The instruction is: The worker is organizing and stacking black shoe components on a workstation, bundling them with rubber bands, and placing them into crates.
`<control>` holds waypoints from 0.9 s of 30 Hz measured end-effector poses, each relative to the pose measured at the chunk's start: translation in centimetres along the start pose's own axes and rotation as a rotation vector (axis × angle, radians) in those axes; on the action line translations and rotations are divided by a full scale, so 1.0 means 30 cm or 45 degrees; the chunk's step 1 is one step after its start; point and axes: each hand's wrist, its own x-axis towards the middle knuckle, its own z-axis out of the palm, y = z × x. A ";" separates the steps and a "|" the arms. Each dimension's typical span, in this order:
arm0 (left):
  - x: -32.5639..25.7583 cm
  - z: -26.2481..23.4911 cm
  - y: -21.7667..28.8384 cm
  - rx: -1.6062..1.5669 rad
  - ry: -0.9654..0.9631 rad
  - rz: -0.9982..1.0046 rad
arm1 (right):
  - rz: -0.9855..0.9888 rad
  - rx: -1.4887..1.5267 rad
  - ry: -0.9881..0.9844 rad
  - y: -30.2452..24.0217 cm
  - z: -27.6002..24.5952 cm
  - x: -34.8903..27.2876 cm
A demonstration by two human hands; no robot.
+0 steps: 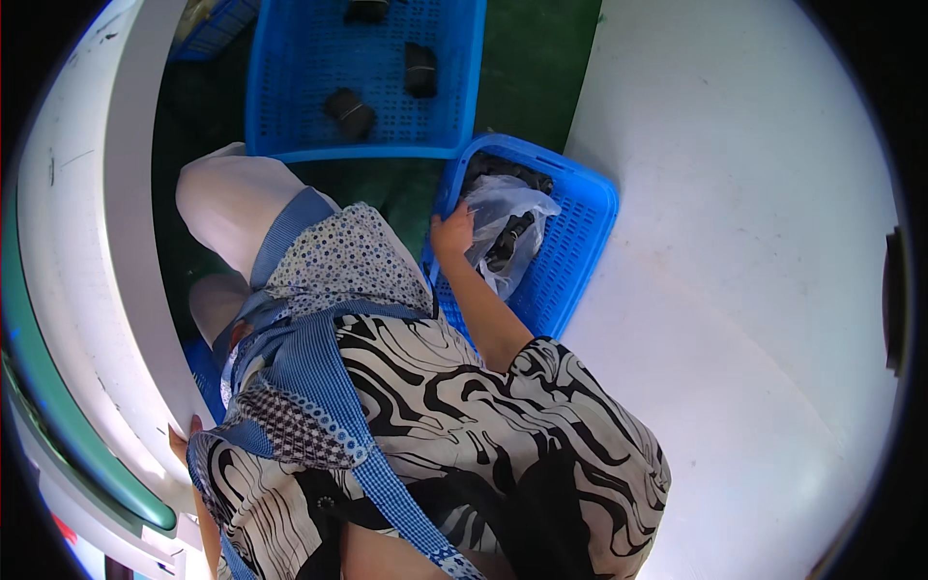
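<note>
My right hand [452, 234] reaches down to the near-left part of a small blue basket [587, 193], fingers closed on the edge of a clear plastic bag [522, 200]. Inside the bag lies a dark banded bundle [508, 242]. More dark material [530, 175] sits in the basket behind the bag. Far to the left, my left hand [179, 442] is at the edge of a white table [145, 329]. My clothing and the table hide most of that hand, so its fingers cannot be read.
A larger blue crate [362, 150] stands ahead on the dark green floor [530, 72], with dark bundles [350, 113] in it. A white panel [735, 242] rises along the right side. Another blue crate [208, 34] shows at the far left. My knees lie between table and basket.
</note>
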 end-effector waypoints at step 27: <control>-0.043 -0.003 0.187 -0.145 0.171 -0.038 | -0.845 -0.246 -0.341 -0.401 -0.418 0.292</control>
